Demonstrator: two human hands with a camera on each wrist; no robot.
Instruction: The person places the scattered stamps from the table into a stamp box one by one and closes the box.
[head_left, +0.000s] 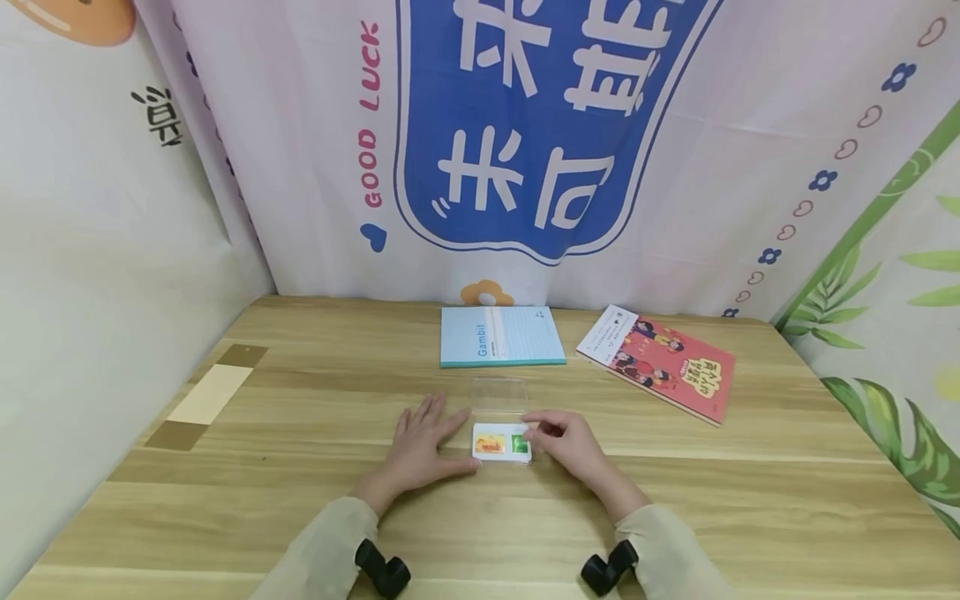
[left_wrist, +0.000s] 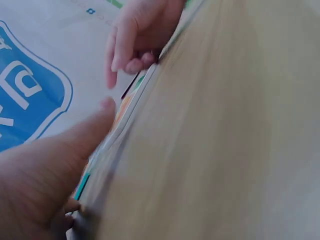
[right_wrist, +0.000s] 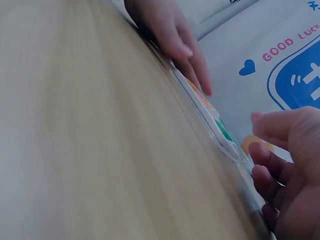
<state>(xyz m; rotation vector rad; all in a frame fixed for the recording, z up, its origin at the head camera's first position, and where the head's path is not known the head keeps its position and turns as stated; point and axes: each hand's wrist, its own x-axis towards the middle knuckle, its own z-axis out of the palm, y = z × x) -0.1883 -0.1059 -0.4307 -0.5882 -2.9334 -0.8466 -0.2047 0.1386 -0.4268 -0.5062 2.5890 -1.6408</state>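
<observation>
A small clear plastic case point(head_left: 499, 395) lies on the table with its lid folded back, away from the person. In its tray is a white card or pad point(head_left: 509, 427) bearing an orange-yellow picture point(head_left: 490, 443) and a green one point(head_left: 519, 443). The left hand point(head_left: 423, 448) rests on the table with fingers spread, its thumb tip at the case's near left corner. Over the case's right side is the right hand point(head_left: 567, 443), fingers loosely bent, close to the green picture. In the right wrist view, a gap shows between thumb and fingers, with nothing visible in it.
Behind the case lies a light blue notebook point(head_left: 502, 337) marked "Gambit". A red illustrated book point(head_left: 667, 362) sits at the back right. Brown and cream strips point(head_left: 207, 396) mark the table's left side. Printed curtains point(head_left: 315, 167) stand along the table's back edge.
</observation>
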